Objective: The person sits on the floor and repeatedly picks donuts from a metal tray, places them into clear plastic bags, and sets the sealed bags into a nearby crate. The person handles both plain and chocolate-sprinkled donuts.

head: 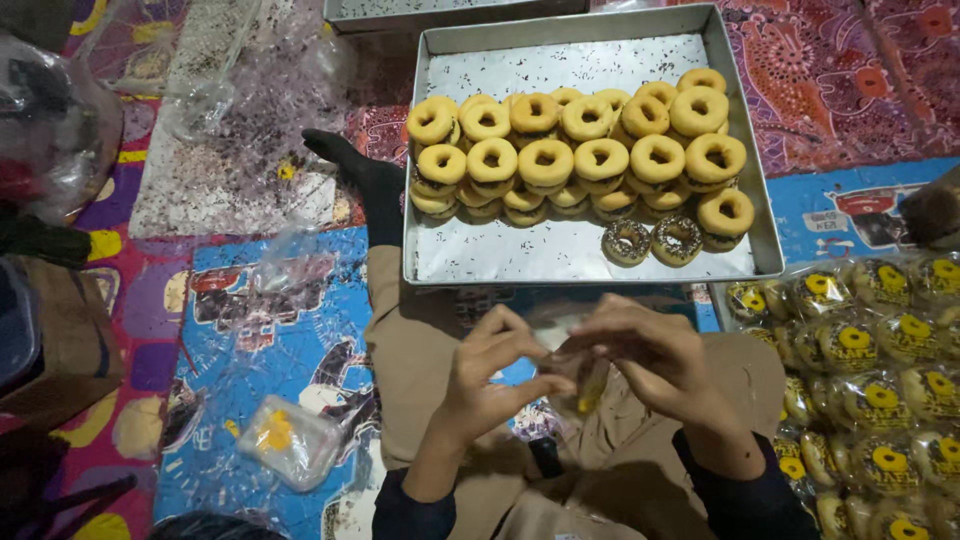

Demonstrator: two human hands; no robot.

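My left hand (490,375): fingers curled shut, pinching the near edge of a small clear plastic bag (572,372) held over my lap.
My right hand (650,355): closed on the same bag from the other side, fingertips meeting my left at the bag's mouth.
Small clear plastic bag: between both hands, at 6 o'clock from the tray; something yellow shows low inside it, but I cannot tell what it is.
Rectangular silver metal tray (765,225): at 12 o'clock from my hands, resting on my knees, holding ring-shaped golden doughnuts (545,160) stacked in rows, plus two dark chocolate-sprinkled doughnuts (652,241) at its near edge.
Heap of bagged doughnuts with yellow labels (880,370): at 3 o'clock, just beside my right knee.
Loose crumpled clear bag (290,440): at 9 o'clock, on the blue patterned mat (250,340).
Risk: I judge the thin film could slip or tear if I pull unevenly, and a shifted knee could tilt the tray.
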